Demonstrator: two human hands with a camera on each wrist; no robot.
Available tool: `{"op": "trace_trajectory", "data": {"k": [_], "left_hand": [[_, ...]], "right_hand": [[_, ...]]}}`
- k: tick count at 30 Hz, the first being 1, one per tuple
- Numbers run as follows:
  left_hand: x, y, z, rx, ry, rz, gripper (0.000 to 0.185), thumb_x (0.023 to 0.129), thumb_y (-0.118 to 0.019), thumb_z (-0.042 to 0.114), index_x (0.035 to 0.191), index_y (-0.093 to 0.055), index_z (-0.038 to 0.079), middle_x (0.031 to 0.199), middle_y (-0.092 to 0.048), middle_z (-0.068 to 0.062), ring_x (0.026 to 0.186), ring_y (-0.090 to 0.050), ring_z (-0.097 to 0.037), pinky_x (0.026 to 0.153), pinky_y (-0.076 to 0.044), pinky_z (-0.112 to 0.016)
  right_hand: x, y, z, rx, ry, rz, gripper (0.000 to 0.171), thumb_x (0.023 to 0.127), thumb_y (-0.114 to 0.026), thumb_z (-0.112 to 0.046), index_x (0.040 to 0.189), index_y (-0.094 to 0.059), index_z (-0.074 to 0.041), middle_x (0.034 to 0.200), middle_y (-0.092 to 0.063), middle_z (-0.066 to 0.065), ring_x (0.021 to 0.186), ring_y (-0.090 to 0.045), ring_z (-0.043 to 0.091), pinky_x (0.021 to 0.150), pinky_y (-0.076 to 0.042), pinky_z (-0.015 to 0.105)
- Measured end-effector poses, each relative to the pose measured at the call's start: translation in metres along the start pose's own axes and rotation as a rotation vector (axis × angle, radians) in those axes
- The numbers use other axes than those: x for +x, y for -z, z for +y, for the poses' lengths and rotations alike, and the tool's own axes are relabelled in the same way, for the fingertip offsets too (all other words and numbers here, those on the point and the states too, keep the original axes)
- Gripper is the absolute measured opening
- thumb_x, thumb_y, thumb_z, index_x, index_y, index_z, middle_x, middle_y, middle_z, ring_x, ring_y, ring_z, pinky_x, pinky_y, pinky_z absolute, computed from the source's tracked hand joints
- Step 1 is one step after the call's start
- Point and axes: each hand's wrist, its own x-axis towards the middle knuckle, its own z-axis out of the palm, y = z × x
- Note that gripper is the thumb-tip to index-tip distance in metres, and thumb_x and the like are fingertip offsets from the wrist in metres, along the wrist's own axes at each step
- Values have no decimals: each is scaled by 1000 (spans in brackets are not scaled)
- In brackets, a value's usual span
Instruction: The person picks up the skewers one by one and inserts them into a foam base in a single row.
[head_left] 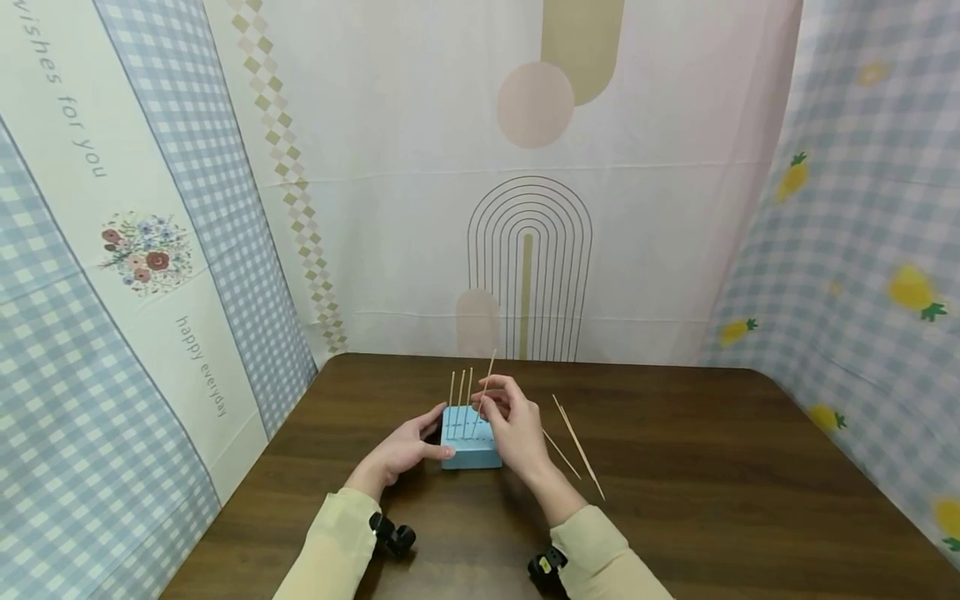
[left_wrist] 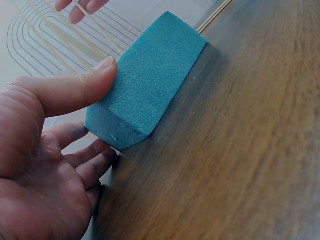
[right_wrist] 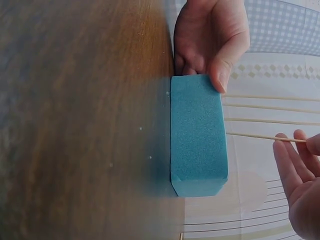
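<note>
A light blue foam block [head_left: 472, 458] with rows of small holes in its top sits on the table. My left hand [head_left: 405, 448] grips its left end, thumb [left_wrist: 95, 82] on the near top edge and fingers behind. Three thin wooden sticks [head_left: 461, 400] stand upright in the block's left part. To their right, my right hand [head_left: 519, 429] pinches a fourth stick [right_wrist: 265, 136] between thumb and fingers. That stick leans slightly right, its lower end at the block's top.
Several loose wooden sticks [head_left: 579, 450] lie on the brown table [head_left: 690, 467] to the right of the block. Patterned cloth [head_left: 390, 233] hangs behind the table and along both sides.
</note>
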Motion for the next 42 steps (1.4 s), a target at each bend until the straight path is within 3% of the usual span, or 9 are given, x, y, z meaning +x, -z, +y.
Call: {"op": "trace_trajectory", "data": {"k": [4, 6, 15, 24, 42], "left_hand": [[0, -1, 0, 0, 3, 1, 97, 90, -87, 20, 169, -32, 7, 169, -33, -25, 159, -25, -39, 126, -20, -61], [1, -1, 1, -1, 3, 0, 97, 90, -87, 20, 169, -32, 7, 169, -33, -26, 159, -25, -39, 126, -20, -61], [3, 0, 4, -4, 5, 0, 98, 91, -87, 19, 169, -30, 7, 170, -33, -25, 159, -27, -39, 126, -21, -60], [4, 0, 3, 3, 11, 2, 97, 91, -87, 20, 169, -32, 8, 169, -33, -26, 159, -27, -40, 126, -21, -61], [3, -2, 2, -2, 4, -2, 96, 91, -86, 20, 169, -31, 6, 169, -33, -26, 159, -27, -40, 126, -21, -60]], "right_hand": [[0, 1, 1, -84, -18, -29, 17, 109, -64, -7, 124, -67, -12, 112, -80, 6, 101, -77, 19, 87, -61, 33], [0, 1, 1, -119, -13, -39, 15, 108, -64, -8, 123, -68, -10, 111, -80, 4, 100, -76, 15, 87, -61, 34], [7, 3, 0, -136, -47, -74, 13, 107, -65, -5, 119, -69, -4, 107, -79, 7, 95, -77, 26, 82, -63, 36], [8, 2, 9, -221, -76, -131, 7, 104, -68, -1, 107, -71, -7, 100, -78, 4, 89, -75, 15, 75, -62, 29], [4, -3, 2, -310, -117, -85, 6, 106, -67, -6, 108, -71, -10, 100, -77, 3, 88, -74, 17, 76, -59, 33]]}}
